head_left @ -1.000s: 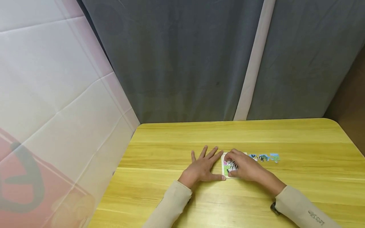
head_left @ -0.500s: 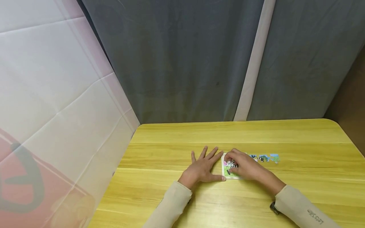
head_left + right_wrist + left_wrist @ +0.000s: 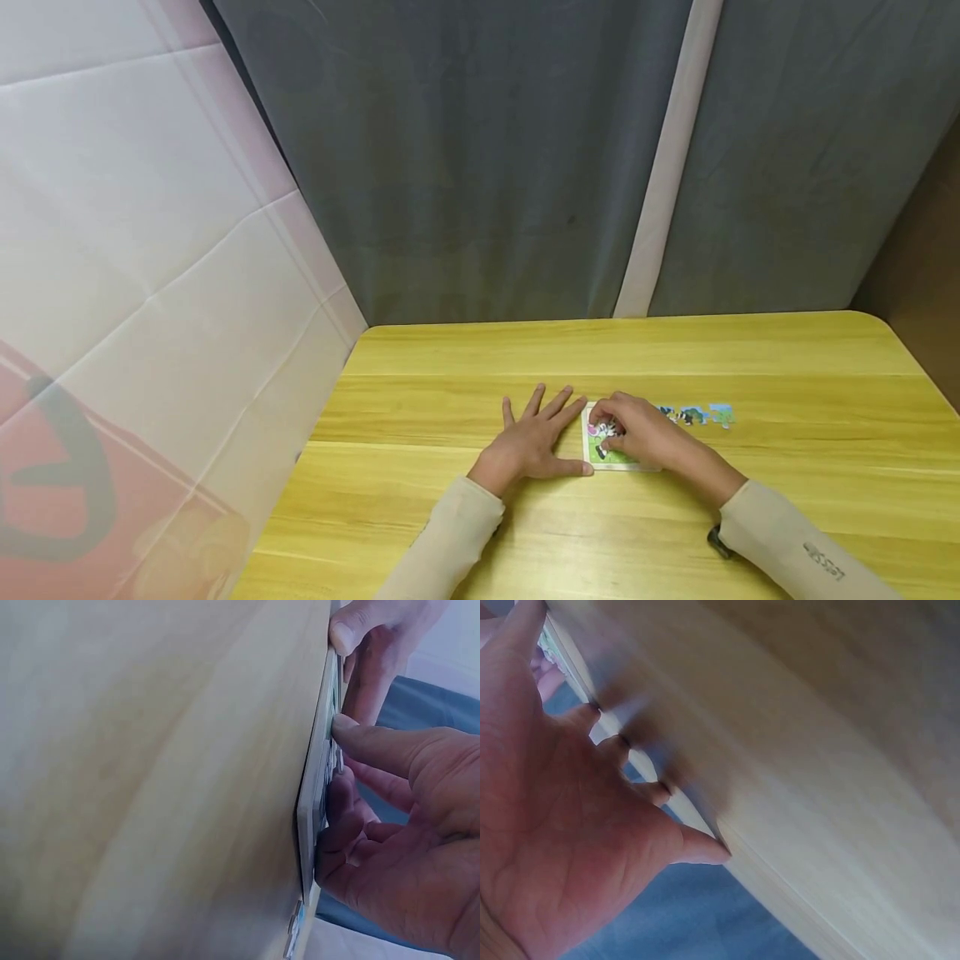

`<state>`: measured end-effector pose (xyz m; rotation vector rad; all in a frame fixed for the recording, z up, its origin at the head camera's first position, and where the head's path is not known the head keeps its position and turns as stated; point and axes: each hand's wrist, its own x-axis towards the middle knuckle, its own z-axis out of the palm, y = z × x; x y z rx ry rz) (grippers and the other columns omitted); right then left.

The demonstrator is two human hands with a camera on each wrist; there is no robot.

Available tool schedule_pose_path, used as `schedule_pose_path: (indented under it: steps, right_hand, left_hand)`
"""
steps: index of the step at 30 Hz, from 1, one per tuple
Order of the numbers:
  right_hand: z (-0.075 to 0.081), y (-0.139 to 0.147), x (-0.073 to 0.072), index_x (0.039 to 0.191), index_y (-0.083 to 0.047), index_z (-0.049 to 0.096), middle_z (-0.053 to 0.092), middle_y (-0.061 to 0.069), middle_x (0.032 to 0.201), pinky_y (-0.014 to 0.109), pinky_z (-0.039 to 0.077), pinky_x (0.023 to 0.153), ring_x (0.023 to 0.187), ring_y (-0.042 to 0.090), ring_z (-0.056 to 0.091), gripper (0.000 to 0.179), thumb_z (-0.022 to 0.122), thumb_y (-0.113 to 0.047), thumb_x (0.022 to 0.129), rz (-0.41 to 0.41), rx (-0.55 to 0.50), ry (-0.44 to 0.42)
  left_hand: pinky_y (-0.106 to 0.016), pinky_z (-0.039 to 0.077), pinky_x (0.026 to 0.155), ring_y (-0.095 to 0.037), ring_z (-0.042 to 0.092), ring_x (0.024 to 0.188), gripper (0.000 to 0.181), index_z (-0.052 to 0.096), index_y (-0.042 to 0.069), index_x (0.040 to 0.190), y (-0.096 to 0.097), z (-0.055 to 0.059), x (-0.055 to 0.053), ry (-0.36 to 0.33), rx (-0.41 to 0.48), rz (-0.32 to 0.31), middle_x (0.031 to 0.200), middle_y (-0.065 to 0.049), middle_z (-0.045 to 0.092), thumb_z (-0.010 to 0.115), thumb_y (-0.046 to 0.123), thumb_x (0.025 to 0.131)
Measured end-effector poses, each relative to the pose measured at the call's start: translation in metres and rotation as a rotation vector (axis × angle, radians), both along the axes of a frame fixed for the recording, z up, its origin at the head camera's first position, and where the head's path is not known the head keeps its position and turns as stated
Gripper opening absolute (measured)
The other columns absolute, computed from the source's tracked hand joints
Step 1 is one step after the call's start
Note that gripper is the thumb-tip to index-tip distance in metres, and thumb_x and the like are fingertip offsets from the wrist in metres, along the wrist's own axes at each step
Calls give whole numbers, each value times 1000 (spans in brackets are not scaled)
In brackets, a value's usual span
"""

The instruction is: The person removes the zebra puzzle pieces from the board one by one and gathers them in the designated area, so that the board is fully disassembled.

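Observation:
A small jigsaw board (image 3: pixel 586 442) with a pale frame lies on the table, showing part of a zebra picture on green. My left hand (image 3: pixel 528 442) rests spread on the table at its left, thumb and index fingertips right at the frame's left edge. Over the board, my right hand (image 3: pixel 651 432) curls its fingers and covers its right part. The right wrist view looks along the board (image 3: pixel 306 825) edge-on; there the thumb and fingers pinch a thin puzzle piece (image 3: pixel 338 762) standing slightly above the surface. Most of that piece is hidden by the fingers.
Right of the board, loose puzzle pieces lie in a row: a blue-and-green one (image 3: pixel 722 415), a darker green one (image 3: pixel 693 415) and one partly behind the right hand. The wooden table (image 3: pixel 450 358) meets a grey curtain (image 3: pixel 480 208) behind and a white wall panel at left.
The right thumb has drawn slightly up and right, uncovering more of the board's green lower part and its near edge. The left hand keeps its place, and the loose pieces lie as before.

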<state>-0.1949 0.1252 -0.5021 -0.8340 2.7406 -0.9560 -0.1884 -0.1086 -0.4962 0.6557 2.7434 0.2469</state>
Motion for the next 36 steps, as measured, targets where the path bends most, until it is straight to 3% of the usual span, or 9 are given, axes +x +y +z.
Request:
schedule_pose_path:
  steps: [7,14,19,30,36]
  right_hand:
    - [0,-1,1,112,-12,72,64,0,101,25,49,71,83,7,56,23,82,-9,91,-7,14,-38]
    - [-1,6,4,116,-13,71,65,0,105,24,49,71,83,5,55,24,80,-9,94,6,-71,-56]
    - [-1,13,8,117,-14,71,64,-1,104,23,48,69,80,2,52,24,79,-10,94,24,-94,-9]
    - [6,49,27,117,-19,70,65,-3,112,24,49,69,84,3,54,26,79,-10,95,-82,-80,-7]
    - [6,69,36,115,-19,70,64,-3,110,23,48,69,81,2,51,28,79,-4,93,-126,-73,37]
  left_hand:
    - [-83,4,121,-32,1,169,103,11,48,169,0,0,1,5,7,-1,180,16,5,64,81,87]
    - [-83,3,121,-32,1,169,102,11,48,169,0,1,1,-6,5,-2,180,15,5,64,81,88]
    - [-83,3,122,-32,1,169,102,11,48,169,0,2,1,-7,0,1,180,15,5,64,81,88]
    - [-83,3,122,-32,2,169,103,12,47,169,7,3,-1,2,6,-21,180,15,6,66,80,87]
    - [-83,3,121,-32,1,169,104,13,46,169,7,4,-3,5,16,-33,180,15,6,67,79,87]
